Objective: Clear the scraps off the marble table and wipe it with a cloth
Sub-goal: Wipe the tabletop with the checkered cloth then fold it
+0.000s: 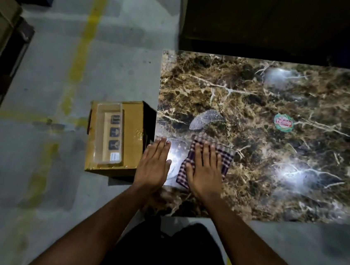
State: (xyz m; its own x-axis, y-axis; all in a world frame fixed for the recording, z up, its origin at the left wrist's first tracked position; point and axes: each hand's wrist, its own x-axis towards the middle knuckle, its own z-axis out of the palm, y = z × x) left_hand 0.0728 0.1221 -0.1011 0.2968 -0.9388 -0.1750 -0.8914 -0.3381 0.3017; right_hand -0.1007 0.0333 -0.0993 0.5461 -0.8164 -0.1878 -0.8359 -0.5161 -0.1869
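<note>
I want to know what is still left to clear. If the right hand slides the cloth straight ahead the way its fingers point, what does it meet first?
Probably the clear mesh-patterned scrap, just beyond the right hand and checked cloth, though it lies slightly left of that line.

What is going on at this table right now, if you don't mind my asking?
A person is wiping the marble table. Their right hand presses flat on a checked cloth near the table's front left corner, while the left hand rests flat beside it. A clear plastic scrap and a round green sticker lie on the marble. A cardboard box sits on the floor alongside.
</note>
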